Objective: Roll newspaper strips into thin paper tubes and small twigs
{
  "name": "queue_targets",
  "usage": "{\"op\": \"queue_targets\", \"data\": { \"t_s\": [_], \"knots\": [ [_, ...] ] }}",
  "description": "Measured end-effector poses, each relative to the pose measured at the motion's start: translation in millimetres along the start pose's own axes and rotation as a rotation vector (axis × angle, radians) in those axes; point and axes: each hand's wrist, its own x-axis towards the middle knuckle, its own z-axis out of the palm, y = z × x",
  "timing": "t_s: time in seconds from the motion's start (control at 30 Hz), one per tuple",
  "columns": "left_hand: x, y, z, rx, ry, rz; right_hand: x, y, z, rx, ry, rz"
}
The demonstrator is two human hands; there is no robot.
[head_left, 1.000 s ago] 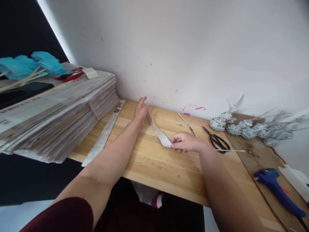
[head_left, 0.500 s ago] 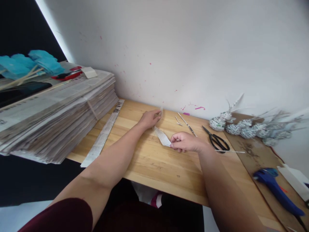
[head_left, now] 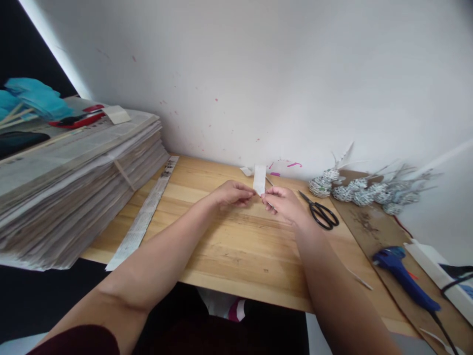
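My left hand [head_left: 234,194] is over the middle of the wooden table, thumb and fingers pinched at the lower left corner of a short white paper strip [head_left: 259,178]. My right hand [head_left: 284,204] grips the same end of the strip between thumb and fingertips. The strip extends from the fingertips toward the wall. A thin pale edge or stick shows by the right fingertips; I cannot tell which. Black-handled scissors [head_left: 320,211] lie on the table just right of my right hand. A long newspaper strip [head_left: 146,214] lies left of my left forearm.
A tall newspaper stack [head_left: 92,197] stands at left, bearing a red-handled tool [head_left: 79,118] and blue material [head_left: 37,96]. At right, woven paper pieces [head_left: 364,192], a blue glue gun [head_left: 406,281] and a white power strip [head_left: 439,271] lie around brown cardboard [head_left: 364,222]. A thin white stick [head_left: 359,278] lies nearer me.
My hands have come together, and the paper strip has turned from slanting between them to pointing at the wall. The thin white stick by the scissors has shifted toward me. The view has moved slightly.
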Motion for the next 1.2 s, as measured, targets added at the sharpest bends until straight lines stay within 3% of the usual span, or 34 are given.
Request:
{"op": "queue_targets", "data": {
  "t_s": [0.13, 0.43, 0.8, 1.0, 1.2],
  "knots": [
    [-1.8, -5.3, 13.5, -0.23, -0.033, -0.018, -1.9, -1.7, 3.3, -0.001, -0.014, 0.005],
    [1.2, -7.9, 18.5, -0.337, 0.047, 0.004, -5.2, -6.0, 7.3, -0.023, -0.007, 0.0],
    [-0.1, -5.7, 15.0, -0.232, 0.004, -0.003, -4.9, -3.6, 7.8, -0.017, -0.019, 0.031],
    [0.0, -4.0, 14.6, -0.229, 0.047, -0.07, -4.4, -2.0, 8.4, -0.011, -0.039, -0.019],
    [0.3, -1.7, 9.9, -0.184, 0.004, -0.134, -4.6, -1.8, 8.2, 0.005, -0.076, -0.04]
  ]
}}
